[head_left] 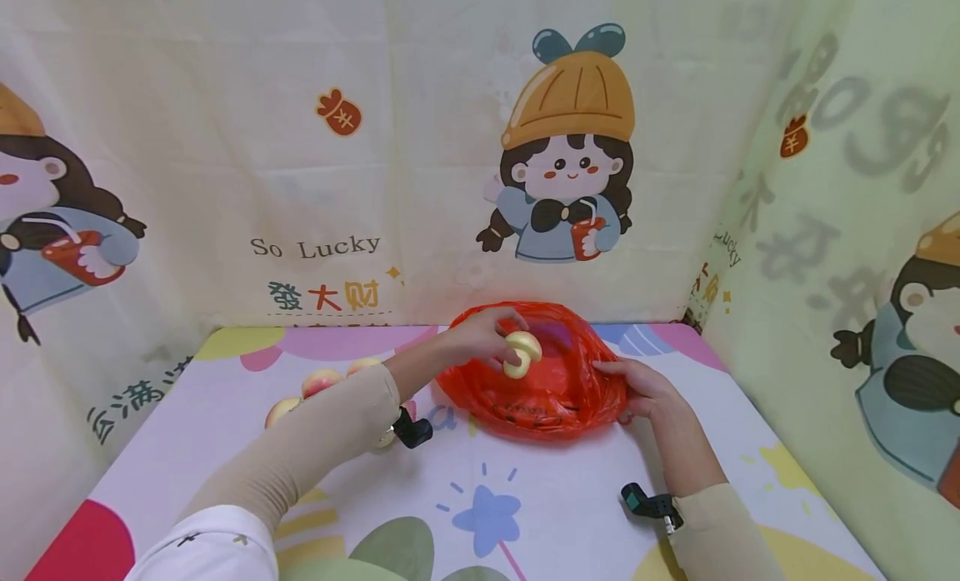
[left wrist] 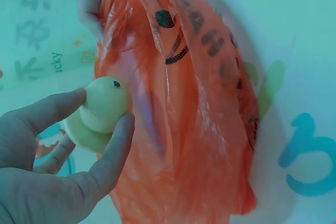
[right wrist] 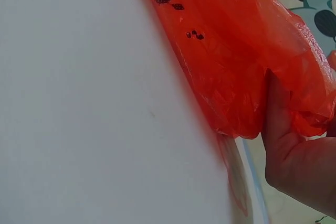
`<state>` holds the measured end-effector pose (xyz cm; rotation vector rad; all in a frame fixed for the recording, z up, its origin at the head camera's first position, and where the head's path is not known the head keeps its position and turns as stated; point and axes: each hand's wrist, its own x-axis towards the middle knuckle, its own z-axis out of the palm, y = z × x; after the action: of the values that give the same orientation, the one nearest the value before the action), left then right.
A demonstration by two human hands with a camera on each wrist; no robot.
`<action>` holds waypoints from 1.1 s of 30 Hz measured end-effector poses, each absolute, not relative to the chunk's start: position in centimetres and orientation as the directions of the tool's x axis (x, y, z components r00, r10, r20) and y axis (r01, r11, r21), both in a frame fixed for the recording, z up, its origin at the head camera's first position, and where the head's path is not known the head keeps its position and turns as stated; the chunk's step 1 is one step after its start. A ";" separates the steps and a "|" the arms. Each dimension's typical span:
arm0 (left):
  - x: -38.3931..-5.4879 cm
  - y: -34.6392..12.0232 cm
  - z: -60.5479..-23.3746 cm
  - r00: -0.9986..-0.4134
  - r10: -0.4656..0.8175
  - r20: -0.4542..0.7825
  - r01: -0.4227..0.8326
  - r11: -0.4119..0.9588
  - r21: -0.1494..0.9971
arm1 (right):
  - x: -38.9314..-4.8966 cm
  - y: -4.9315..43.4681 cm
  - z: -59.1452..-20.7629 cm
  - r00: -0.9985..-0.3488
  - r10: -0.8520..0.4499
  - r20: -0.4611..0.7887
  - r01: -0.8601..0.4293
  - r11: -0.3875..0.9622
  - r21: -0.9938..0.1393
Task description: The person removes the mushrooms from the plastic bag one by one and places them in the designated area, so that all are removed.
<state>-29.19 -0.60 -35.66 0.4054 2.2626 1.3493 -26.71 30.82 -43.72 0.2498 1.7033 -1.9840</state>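
A pale yellow mushroom (head_left: 523, 344) is pinched between the thumb and fingers of my left hand (head_left: 483, 338), over the mouth of a red plastic bag (head_left: 525, 418). In the left wrist view, the mushroom's rounded stem (left wrist: 105, 103) bears a small dark spot and the wider cap sits behind it. My right hand (head_left: 651, 391) grips the bag's right rim and holds the mouth wide. The right wrist view has its thumb (right wrist: 278, 114) pressed against the crumpled red film (right wrist: 236, 51). Most of the bag's inside is hidden.
Several red-and-yellow round fruits, one of them a peach-like piece (head_left: 321, 382), lie on the left of the table, partly covered by my left forearm. A pale round thing (head_left: 385, 438) shows below that wrist. A printed cloth (head_left: 435, 147) hangs behind the patterned tabletop (head_left: 570, 498).
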 end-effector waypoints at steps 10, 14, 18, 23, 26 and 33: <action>-27.2 -5.8 -34.5 -0.855 0.475 -0.210 0.017 0.430 0.903 | -26.8 30.8 -43.8 -0.849 -0.247 -0.468 0.498 -0.075 -0.864; -26.6 -8.3 -34.2 -0.872 0.449 -0.192 0.013 0.416 0.909 | -26.8 30.8 -43.7 -0.848 -0.208 -0.487 0.512 -0.086 -0.855; -25.6 -10.4 -34.3 -0.876 0.441 -0.193 -0.001 0.399 0.917 | -26.7 30.7 -43.6 -0.850 -0.192 -0.491 0.514 -0.090 -0.853; -24.3 -12.5 -34.4 -0.880 0.429 -0.206 -0.014 0.409 0.912 | -26.6 30.8 -43.6 -0.854 -0.190 -0.485 0.507 -0.091 -0.857; -23.6 -13.6 -34.5 -0.890 0.402 -0.216 -0.027 0.426 0.904 | -26.5 31.0 -43.5 -0.855 -0.188 -0.483 0.504 -0.091 -0.859; -21.9 -16.3 -34.8 -0.903 0.370 -0.220 -0.040 0.436 0.899 | -26.4 31.4 -43.3 -0.860 -0.187 -0.475 0.502 -0.136 -0.854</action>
<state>-21.93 -16.32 -34.84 0.2799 2.3079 1.4608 -26.37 31.39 -43.29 0.3517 1.6901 -2.0414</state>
